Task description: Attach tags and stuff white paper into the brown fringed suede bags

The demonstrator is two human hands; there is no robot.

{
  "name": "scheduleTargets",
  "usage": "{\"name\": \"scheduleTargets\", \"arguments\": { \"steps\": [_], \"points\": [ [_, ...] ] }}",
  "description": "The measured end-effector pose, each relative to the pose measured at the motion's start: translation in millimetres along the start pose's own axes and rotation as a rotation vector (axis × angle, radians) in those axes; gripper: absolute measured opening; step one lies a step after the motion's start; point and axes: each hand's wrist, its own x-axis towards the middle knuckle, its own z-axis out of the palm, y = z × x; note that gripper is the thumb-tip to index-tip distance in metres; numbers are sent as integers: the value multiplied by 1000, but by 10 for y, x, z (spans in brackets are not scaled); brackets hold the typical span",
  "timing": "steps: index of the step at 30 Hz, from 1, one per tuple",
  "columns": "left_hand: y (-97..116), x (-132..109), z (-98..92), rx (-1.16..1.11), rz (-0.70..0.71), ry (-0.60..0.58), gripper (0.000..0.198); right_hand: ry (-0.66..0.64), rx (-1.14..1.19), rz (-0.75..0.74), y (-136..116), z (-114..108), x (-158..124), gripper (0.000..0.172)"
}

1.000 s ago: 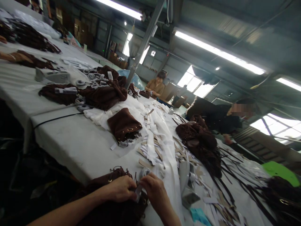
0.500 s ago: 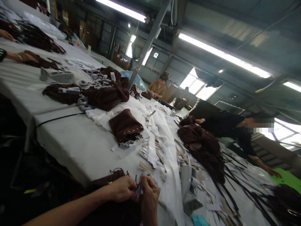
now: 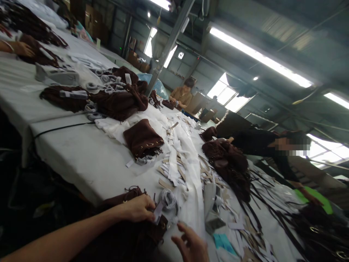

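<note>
Over the worktop point(image 3: 69, 147), I'm gripping the strip point(image 3: 158, 211) with left fingers point(image 3: 148, 214) only; right fingers point(image 3: 188, 231) are coming away open, freed

L forearm point(image 3: 81, 227) is bare right to the frame edge, fairly slim & smooth, tapering twd a bare wrist point(image 3: 120, 214). L hand point(image 3: 140, 208) is bare too, w/ rounded knuckles. R hand point(image 3: 192, 243) is bare, w/ slender fingers point(image 3: 187, 230); nail detail's too blurred.
</note>
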Motion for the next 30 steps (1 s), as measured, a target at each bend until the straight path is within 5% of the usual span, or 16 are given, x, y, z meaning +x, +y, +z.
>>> {"name": "scheduleTargets", "arguments": {
  "steps": [5, 11, 16, 23, 30],
  "points": [
    [12, -29, 9, 59, 40, -31, 15, -129, 77, -133, -324, 290, 494, 55],
    [-32, -16, -2, 131, 80, -4, 12, -467, -189, -207, -575, 331, 782, 31],
    [-30, -4, -35, 162, 90, -47, 9, -590, -297, -204, -651, 291, 840, 20],
    [-49, 2, -31, 168, 95, -26, 10, -495, -727, -300, -692, 462, 812, 14],
    [-79, 44, 3, 110, 89, 71, 13, -338, -792, -293, -518, 641, 595, 24]
  ]
}}
